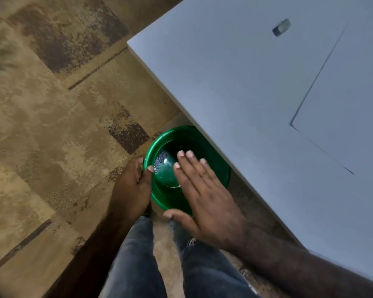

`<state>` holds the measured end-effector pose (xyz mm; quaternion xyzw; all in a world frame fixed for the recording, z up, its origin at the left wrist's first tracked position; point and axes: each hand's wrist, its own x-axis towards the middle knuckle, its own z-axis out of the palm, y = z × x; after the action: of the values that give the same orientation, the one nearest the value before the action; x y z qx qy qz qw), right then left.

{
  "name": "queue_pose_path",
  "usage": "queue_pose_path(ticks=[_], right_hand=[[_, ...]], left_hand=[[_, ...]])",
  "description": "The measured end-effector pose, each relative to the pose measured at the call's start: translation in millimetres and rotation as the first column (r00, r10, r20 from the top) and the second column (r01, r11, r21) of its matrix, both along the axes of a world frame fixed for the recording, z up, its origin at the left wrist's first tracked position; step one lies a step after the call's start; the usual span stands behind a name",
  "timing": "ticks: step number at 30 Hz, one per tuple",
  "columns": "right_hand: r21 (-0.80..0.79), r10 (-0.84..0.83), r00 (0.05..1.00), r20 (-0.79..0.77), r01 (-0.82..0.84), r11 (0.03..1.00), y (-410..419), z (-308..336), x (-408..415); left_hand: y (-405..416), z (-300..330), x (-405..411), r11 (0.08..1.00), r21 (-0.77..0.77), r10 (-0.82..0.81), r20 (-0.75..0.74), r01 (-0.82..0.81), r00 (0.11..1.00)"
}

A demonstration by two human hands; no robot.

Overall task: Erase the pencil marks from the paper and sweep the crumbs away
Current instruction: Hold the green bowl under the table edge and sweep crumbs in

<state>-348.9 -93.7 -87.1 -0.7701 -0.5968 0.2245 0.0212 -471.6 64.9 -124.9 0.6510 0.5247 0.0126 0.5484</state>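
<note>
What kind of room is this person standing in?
Probably an office or study room. There is a plain white table with a sheet of paper and an eraser on it, and patterned brown carpet on the floor.

White table (pixel 235 87) — paper (pixel 349 100), eraser (pixel 281 27) on it.
</note>
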Motion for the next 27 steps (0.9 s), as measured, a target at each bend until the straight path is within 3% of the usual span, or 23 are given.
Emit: queue_pose_path(ticks=[5, 18, 27], right_hand=[[-0.009, -0.181, 0.983, -0.005, 0.181, 0.983, 5.3, -33.3, -1.1], [-0.114, -0.270, 0.963, 0.002, 0.268, 0.957, 46.5, -176.6, -36.8], [-0.234, -0.336, 0.942, -0.005, 0.326, 0.916, 80.3, -280.8, -51.3]], left_hand=[[7.1, -19.7, -24.1, 1.000, -0.012, 0.022, -0.027, -0.023, 0.999], [72.3, -156.5, -88.0, 0.988, 0.152, -0.006, -0.182, 0.034, 0.983], [113.6, -265.8, -105.7, 0.994, 0.108, 0.001, -0.225, 0.024, 0.974]])
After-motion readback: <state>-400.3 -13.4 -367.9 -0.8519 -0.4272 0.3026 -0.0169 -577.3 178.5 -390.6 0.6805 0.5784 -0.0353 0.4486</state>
